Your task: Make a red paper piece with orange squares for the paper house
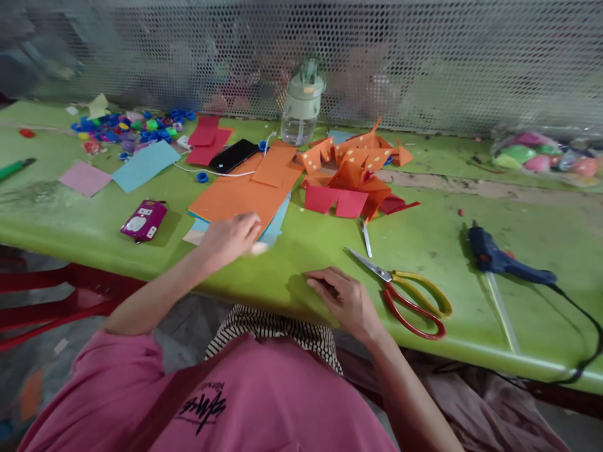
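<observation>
My left hand [233, 238] is over the front edge of a stack of orange paper [235, 198], slightly smeared by motion. Its fingers look bent, and whether anything is in them does not show. Light blue sheets [277, 225] stick out beneath the orange ones. At the table's front edge rests my right hand [343, 298], loosely curved, a gap between thumb and fingers and nothing visible in it. Scissors [389, 276] with one yellow and one red handle lie just right of it. Beyond are a small blade [366, 238] and folded orange and red paper pieces [353, 172].
A clear bottle [301, 107] stands by the perforated metal panel [424, 69]. A black phone [234, 156], a purple device [144, 221] and colourful plastic caps [134, 132] are leftward. To the right lie a glue gun [504, 257] with its cord and a bag of colourful pieces [541, 154].
</observation>
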The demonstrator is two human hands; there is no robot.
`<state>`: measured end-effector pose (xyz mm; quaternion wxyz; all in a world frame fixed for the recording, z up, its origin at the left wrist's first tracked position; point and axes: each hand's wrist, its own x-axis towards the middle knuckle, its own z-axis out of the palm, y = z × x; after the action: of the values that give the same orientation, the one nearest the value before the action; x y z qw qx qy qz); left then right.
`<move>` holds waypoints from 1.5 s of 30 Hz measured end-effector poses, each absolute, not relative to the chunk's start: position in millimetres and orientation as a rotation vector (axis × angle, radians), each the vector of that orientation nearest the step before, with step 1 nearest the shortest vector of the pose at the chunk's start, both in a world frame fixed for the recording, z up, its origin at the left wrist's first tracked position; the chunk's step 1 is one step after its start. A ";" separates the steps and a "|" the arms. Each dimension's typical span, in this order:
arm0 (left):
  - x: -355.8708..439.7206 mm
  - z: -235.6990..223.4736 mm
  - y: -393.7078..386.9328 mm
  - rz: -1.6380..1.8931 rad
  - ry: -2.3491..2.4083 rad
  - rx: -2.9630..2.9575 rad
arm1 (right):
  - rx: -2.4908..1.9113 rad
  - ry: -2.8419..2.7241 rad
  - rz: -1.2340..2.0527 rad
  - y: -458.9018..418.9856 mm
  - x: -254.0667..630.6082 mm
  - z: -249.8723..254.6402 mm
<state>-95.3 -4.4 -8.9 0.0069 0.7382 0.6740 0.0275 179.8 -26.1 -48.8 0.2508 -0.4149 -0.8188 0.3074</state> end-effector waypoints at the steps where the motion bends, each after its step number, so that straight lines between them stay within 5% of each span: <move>1: -91.1 -17.4 -7.9 0.056 2.048 2.354 | -1.134 -2.224 0.837 -26.4 180.0 -48.9; 20: -92.6 -28.5 -25.9 0.003 2.087 2.427 | -1.122 -2.248 0.614 -31.7 175.0 -61.1; 32: -77.5 -16.7 132.3 0.063 2.102 2.604 | -1.077 -2.248 0.476 -34.3 173.5 -66.8; 38: -56.3 -15.4 36.9 0.050 1.903 2.769 | -1.081 -2.116 0.565 -35.6 180.6 -60.3; 45: -12.5 -44.9 -58.1 0.493 1.680 2.963 | -1.056 -2.272 0.357 -38.2 185.4 -61.7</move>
<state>-12.5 -58.1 -44.9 -0.1498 0.8512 0.4827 0.1417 185.4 -38.2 -61.7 0.3006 -0.3980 -0.8562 0.1346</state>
